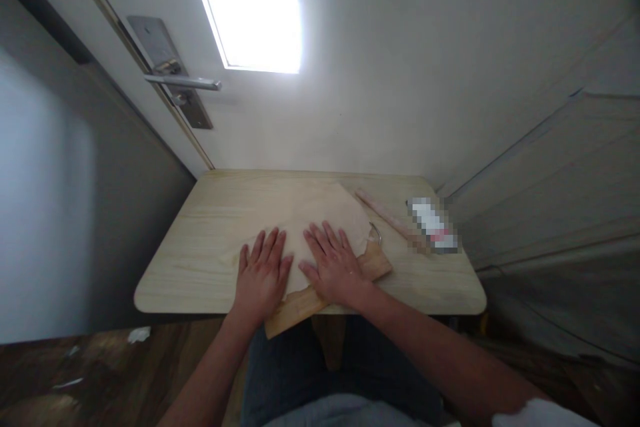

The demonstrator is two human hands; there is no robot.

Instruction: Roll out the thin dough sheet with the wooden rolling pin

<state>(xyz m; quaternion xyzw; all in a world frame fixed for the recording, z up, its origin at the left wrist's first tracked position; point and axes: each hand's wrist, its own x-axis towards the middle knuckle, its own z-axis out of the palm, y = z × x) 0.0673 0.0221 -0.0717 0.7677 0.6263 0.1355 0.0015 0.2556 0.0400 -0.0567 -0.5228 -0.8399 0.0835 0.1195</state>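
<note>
Pale, thin and doughy-looking, a sheet lies spread across a wooden board, hiding most of it; from where I stand, only the board's near edge and right-hand corner show bare. A curved metal hook pokes out at the right, beside that corner. One near corner of the board juts past the front edge of the light wooden table.

Both of the person's palms are down on the sheet, close to its near side. The left hand lies flat with its fingers apart; the right hand is laid out the same way, its wrist crossing the board's near edge. Neither is clenched or gripping anything. Part of the sheet shows between the two thumbs, and the rest fans out beyond the fingertips toward the white door.

Off to the right of the sheet, well apart from the hands, a slim rolling pin rests slantwise, its near end by a blurred-out item.
</note>
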